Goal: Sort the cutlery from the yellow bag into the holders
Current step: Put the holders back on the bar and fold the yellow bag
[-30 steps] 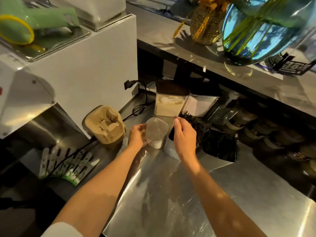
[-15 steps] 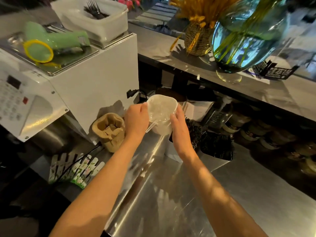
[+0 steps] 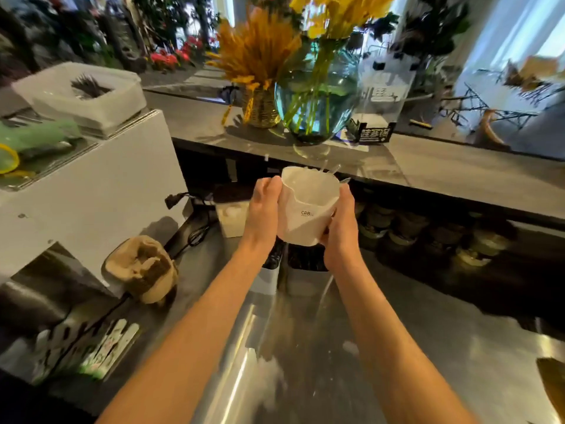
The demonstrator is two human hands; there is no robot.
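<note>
Step in hand: a white holder (image 3: 307,206) is held up off the steel counter (image 3: 428,347) at centre frame, likely being carried to a new spot; clear cutlery handles (image 3: 331,172) poke above its rim, too blurred to tell the kind
Left hand (image 3: 263,209): centre, curled round the holder's left wall, thumb near the rim
Right hand (image 3: 341,223): just right of centre, fingers wrapped under and round the holder's right side
Yellow bag: I cannot pick it out anywhere in view
Next move: needs a level carry so the loose handles stay in, then a bare patch of counter to set it down
Left of frame: white tub (image 3: 82,96) with dark cutlery on a white machine (image 3: 91,191), upper left; cardboard cup carrier (image 3: 143,267) lower left
Below the hands: dark-filled holders (image 3: 305,258) directly under the lifted one
Upper centre: glass vase (image 3: 315,105) on the raised ledge (image 3: 458,169), close above the rim, a thing to steer clear of
</note>
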